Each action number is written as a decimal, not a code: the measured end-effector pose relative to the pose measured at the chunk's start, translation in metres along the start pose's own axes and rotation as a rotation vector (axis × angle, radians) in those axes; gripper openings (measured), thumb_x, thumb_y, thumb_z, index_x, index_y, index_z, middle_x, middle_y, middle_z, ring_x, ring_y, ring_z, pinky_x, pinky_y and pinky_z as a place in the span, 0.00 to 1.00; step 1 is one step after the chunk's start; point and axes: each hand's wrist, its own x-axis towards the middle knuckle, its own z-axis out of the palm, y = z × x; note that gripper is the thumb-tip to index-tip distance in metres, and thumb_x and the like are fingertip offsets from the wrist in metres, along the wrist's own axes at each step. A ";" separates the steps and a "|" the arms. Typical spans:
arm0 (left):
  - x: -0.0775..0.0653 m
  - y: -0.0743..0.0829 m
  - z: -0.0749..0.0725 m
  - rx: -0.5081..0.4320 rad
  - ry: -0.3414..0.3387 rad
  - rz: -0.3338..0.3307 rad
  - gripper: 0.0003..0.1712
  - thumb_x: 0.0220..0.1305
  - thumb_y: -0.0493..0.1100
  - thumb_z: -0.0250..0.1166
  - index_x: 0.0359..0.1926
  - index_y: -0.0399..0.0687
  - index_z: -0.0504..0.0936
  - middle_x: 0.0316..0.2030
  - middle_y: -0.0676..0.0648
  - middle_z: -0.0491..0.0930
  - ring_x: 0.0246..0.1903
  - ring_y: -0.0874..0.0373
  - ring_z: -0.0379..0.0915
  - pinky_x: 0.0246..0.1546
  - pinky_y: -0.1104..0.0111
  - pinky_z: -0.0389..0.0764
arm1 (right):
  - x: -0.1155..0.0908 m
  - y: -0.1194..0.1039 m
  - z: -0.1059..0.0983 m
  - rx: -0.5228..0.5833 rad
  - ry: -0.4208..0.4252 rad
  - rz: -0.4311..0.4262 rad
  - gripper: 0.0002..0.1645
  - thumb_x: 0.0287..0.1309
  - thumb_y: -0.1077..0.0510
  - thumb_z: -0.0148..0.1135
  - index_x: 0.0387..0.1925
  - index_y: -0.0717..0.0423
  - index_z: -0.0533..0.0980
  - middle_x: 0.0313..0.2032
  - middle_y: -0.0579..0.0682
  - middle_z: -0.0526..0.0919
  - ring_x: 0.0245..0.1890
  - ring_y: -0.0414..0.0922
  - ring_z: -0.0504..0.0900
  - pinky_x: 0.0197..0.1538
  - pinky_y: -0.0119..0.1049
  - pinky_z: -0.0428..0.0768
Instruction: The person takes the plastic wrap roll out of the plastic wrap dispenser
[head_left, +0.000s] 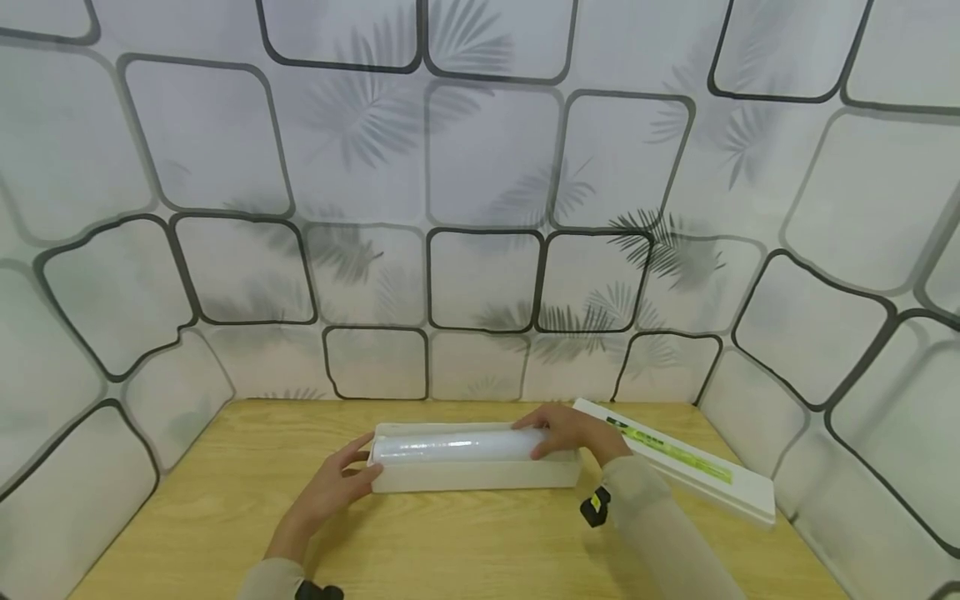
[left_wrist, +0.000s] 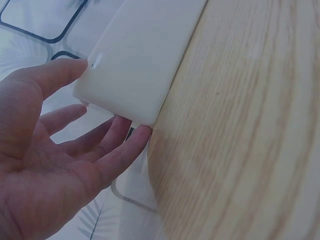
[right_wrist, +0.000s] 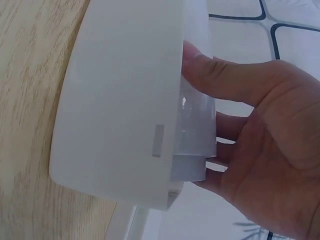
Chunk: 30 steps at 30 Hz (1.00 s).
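A long white box [head_left: 472,478] lies lengthwise on the wooden table, its top uncovered. Inside it sits a glossy roll of plastic film [head_left: 450,447], with a narrower core end showing in the right wrist view. My left hand [head_left: 339,482] holds the left end of the box. In the left wrist view its thumb is at one corner and its fingertips touch the end. Over the right part of the box, my right hand [head_left: 566,429] grips the roll, thumb on the near side and fingers on the far side.
To the right, a long white lid [head_left: 705,475] with a green label lies slanted on the table [head_left: 465,542], one end behind the right forearm. Patterned cloth walls [head_left: 487,275] rise at the back and both sides.
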 end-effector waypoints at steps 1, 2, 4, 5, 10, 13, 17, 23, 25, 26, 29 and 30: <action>0.000 0.000 0.000 0.002 -0.001 0.002 0.41 0.75 0.44 0.63 0.80 0.40 0.55 0.70 0.24 0.64 0.61 0.38 0.77 0.57 0.55 0.86 | -0.001 0.000 0.000 -0.006 0.005 -0.007 0.33 0.57 0.55 0.77 0.64 0.56 0.79 0.65 0.60 0.81 0.61 0.58 0.80 0.62 0.53 0.82; 0.000 0.000 0.000 0.003 -0.001 0.002 0.41 0.75 0.44 0.63 0.80 0.40 0.55 0.70 0.24 0.64 0.61 0.38 0.77 0.57 0.55 0.86 | -0.001 -0.001 0.000 -0.007 0.006 -0.015 0.34 0.57 0.55 0.77 0.65 0.56 0.79 0.65 0.60 0.80 0.60 0.58 0.80 0.62 0.53 0.82; 0.000 0.000 0.000 -0.001 -0.003 -0.001 0.41 0.75 0.44 0.64 0.80 0.41 0.56 0.71 0.24 0.64 0.61 0.39 0.77 0.57 0.55 0.86 | -0.002 0.000 0.000 -0.012 0.008 -0.031 0.34 0.57 0.54 0.77 0.65 0.57 0.78 0.65 0.61 0.80 0.61 0.59 0.80 0.62 0.53 0.82; 0.000 0.001 -0.001 -0.001 -0.007 -0.001 0.41 0.75 0.44 0.63 0.80 0.41 0.55 0.71 0.24 0.64 0.61 0.39 0.77 0.57 0.55 0.86 | -0.002 0.001 0.001 -0.014 0.010 -0.044 0.35 0.57 0.53 0.76 0.65 0.57 0.78 0.65 0.61 0.80 0.61 0.59 0.80 0.62 0.54 0.82; -0.001 0.001 -0.002 0.005 -0.018 0.002 0.41 0.75 0.44 0.63 0.81 0.40 0.54 0.71 0.24 0.63 0.61 0.39 0.77 0.56 0.55 0.87 | -0.001 0.007 0.003 -0.017 0.022 -0.152 0.36 0.61 0.45 0.73 0.66 0.60 0.77 0.64 0.64 0.80 0.61 0.61 0.80 0.61 0.55 0.82; -0.001 0.000 -0.004 0.016 -0.013 0.003 0.41 0.76 0.44 0.62 0.81 0.39 0.54 0.71 0.23 0.63 0.60 0.39 0.77 0.56 0.56 0.87 | 0.000 0.008 0.004 -0.033 0.030 -0.214 0.37 0.64 0.43 0.70 0.66 0.61 0.76 0.64 0.64 0.81 0.61 0.61 0.81 0.61 0.53 0.82; 0.000 -0.001 -0.009 0.015 0.000 0.008 0.41 0.75 0.44 0.63 0.81 0.40 0.54 0.71 0.24 0.63 0.60 0.39 0.77 0.55 0.58 0.87 | 0.004 0.003 0.006 -0.052 0.068 -0.225 0.34 0.63 0.50 0.71 0.65 0.63 0.77 0.62 0.65 0.82 0.59 0.61 0.82 0.60 0.52 0.83; -0.002 -0.001 -0.017 0.034 0.026 0.008 0.40 0.75 0.43 0.63 0.80 0.40 0.56 0.71 0.24 0.64 0.60 0.39 0.77 0.55 0.60 0.87 | 0.010 -0.011 0.010 -0.064 0.115 -0.147 0.31 0.62 0.58 0.70 0.66 0.60 0.77 0.64 0.62 0.81 0.60 0.60 0.81 0.61 0.53 0.81; -0.003 -0.001 -0.018 0.040 0.031 0.001 0.40 0.75 0.44 0.63 0.80 0.40 0.57 0.71 0.24 0.64 0.60 0.39 0.77 0.55 0.60 0.87 | 0.012 -0.014 0.013 -0.066 0.122 -0.122 0.31 0.62 0.59 0.69 0.66 0.58 0.77 0.64 0.60 0.81 0.60 0.59 0.81 0.62 0.54 0.81; -0.003 -0.001 -0.019 0.042 0.031 -0.002 0.40 0.75 0.44 0.63 0.80 0.39 0.56 0.71 0.23 0.64 0.60 0.39 0.77 0.55 0.60 0.87 | 0.013 -0.014 0.014 -0.067 0.126 -0.121 0.31 0.62 0.60 0.69 0.67 0.57 0.77 0.64 0.59 0.81 0.60 0.59 0.81 0.62 0.54 0.81; -0.004 -0.002 -0.021 0.048 0.038 -0.010 0.40 0.75 0.43 0.63 0.80 0.38 0.55 0.71 0.23 0.64 0.60 0.40 0.77 0.54 0.61 0.87 | 0.015 -0.015 0.017 -0.089 0.140 -0.127 0.31 0.62 0.61 0.69 0.67 0.56 0.77 0.64 0.58 0.82 0.61 0.58 0.81 0.62 0.55 0.81; -0.004 -0.003 -0.021 0.051 0.042 -0.013 0.41 0.75 0.43 0.63 0.80 0.37 0.55 0.71 0.23 0.64 0.60 0.40 0.77 0.54 0.61 0.87 | 0.016 -0.016 0.018 -0.095 0.144 -0.133 0.31 0.61 0.61 0.69 0.67 0.56 0.77 0.64 0.58 0.82 0.60 0.58 0.82 0.62 0.55 0.81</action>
